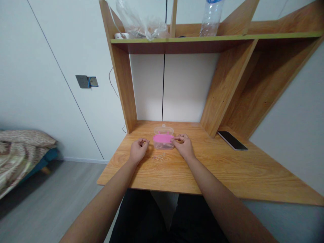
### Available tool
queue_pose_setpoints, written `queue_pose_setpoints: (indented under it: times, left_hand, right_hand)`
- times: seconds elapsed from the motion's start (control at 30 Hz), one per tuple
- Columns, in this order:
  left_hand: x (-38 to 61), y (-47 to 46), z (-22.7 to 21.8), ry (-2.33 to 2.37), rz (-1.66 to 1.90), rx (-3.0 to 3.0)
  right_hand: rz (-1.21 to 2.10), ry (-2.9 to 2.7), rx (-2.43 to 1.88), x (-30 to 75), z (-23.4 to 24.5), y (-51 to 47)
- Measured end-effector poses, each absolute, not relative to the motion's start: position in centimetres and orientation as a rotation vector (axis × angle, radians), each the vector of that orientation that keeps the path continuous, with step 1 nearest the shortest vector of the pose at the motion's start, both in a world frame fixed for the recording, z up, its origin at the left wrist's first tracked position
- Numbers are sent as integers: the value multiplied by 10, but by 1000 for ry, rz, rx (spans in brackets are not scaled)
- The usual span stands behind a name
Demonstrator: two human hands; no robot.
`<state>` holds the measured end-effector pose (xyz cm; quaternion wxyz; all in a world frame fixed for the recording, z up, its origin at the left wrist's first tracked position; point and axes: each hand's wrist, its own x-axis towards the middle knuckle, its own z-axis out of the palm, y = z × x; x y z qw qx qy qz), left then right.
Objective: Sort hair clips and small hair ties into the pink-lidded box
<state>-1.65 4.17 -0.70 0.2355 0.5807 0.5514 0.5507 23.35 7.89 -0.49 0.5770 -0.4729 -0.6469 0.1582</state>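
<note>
I find one clear plastic box (162, 147) on the surface (222, 170), between the two hands, its clear lid (159, 129) raised open on the far side. A pink tray (162, 138) sits across the top of the box; through the wall below it I cannot make out any contents. My right hand (185, 146) touches the right end of the pink tray, thumb and fingertips drawn together; I cannot tell whether they grip it. My left hand (138, 149) is just left of the box, fingers curled toward the thumb; whether it holds anything small I cannot tell. Several small clear rings (158, 157) lie loose on the near side of the box. Farther right lies a phone (232, 140). On the shelf (197, 40), I note a crumpled bag (148, 27), contents unclear, and an upright clear bottle (211, 20).
</note>
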Motion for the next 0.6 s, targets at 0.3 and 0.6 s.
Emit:
queue_pose_setpoints:
  times: [0.3,0.6]
  left_hand:
    - [-16,41,-7,1502,1500,1601]
    - [-17,42,-9,1524,1469,1655]
  right_hand:
    - [348,-1583,-1035,238,-4,75]
    - [262,-1669,-1035,237,-7,74]
